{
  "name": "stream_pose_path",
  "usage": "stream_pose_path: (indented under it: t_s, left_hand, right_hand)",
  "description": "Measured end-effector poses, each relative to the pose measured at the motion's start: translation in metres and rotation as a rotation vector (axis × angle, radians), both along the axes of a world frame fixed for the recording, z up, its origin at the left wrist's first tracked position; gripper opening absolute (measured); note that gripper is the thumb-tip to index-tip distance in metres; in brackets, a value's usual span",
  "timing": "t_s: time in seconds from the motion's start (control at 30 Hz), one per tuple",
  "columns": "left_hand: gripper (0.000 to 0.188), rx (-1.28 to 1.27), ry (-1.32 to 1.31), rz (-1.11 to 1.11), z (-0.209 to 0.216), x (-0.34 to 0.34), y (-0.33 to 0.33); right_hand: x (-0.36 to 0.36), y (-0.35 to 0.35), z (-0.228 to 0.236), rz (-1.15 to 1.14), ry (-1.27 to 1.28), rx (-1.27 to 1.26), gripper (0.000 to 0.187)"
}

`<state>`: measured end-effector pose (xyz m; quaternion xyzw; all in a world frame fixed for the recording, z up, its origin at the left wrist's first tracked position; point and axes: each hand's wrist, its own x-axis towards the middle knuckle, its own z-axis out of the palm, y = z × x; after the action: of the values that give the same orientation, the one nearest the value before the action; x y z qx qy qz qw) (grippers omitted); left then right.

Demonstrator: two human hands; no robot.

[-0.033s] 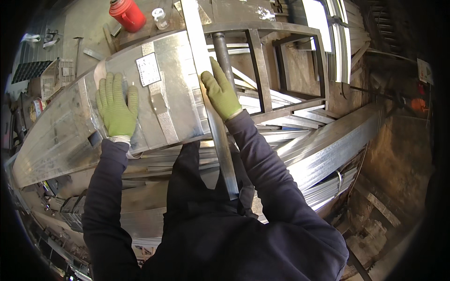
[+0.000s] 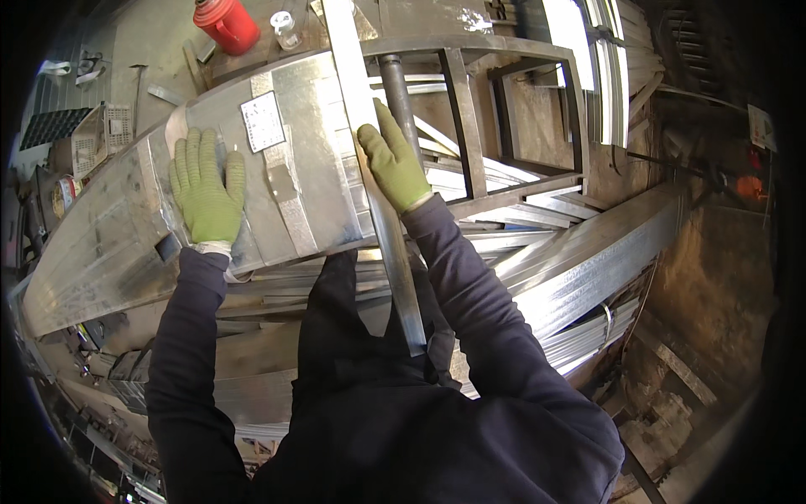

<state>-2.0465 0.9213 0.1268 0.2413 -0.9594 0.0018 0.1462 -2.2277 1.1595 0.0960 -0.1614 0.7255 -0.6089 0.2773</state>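
Observation:
My left hand point(image 2: 208, 189), in a green work glove, lies flat with its fingers stretched out on a broad metal sheet surface point(image 2: 321, 164). A paper label point(image 2: 264, 123) with print is stuck on that surface, to the right of the hand. A long shiny metal bar point(image 2: 388, 248) crosses the surface's right part, running from the far edge back to my lap. My right hand point(image 2: 396, 168), also gloved in green, holds the bar at its right edge, thumb against the metal. Some of its fingers are hidden.
Right of the bar stands a dark steel frame point(image 2: 463, 126) with a round post point(image 2: 400, 101). Bundled metal profiles point(image 2: 588, 252) lie at the right. A red jug point(image 2: 227, 27) and a clear jar point(image 2: 285, 29) stand at the far side; a plastic crate point(image 2: 102, 139) is at the left.

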Motion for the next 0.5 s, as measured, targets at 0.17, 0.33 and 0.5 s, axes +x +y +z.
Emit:
stream_pose_path:
  t_s: [0.17, 0.33, 0.5]
  left_hand:
    - [0.054, 0.000, 0.002, -0.002, -0.0034, 0.0019, 0.0001]
    - [0.053, -0.019, -0.003, 0.003, -0.0061, 0.0025, -0.0015]
    - [0.054, -0.024, -0.001, 0.001, -0.0051, 0.0019, -0.0007]
  right_hand:
    - [0.0011, 0.0025, -0.0015, 0.092, 0.010, 0.023, 0.066]
    - [0.0024, 0.0006, 0.0022, 0.024, -0.110, -0.042, 0.067]
    - [-0.0012, 0.0005, 0.0074, 0.046, -0.092, -0.035, 0.067]
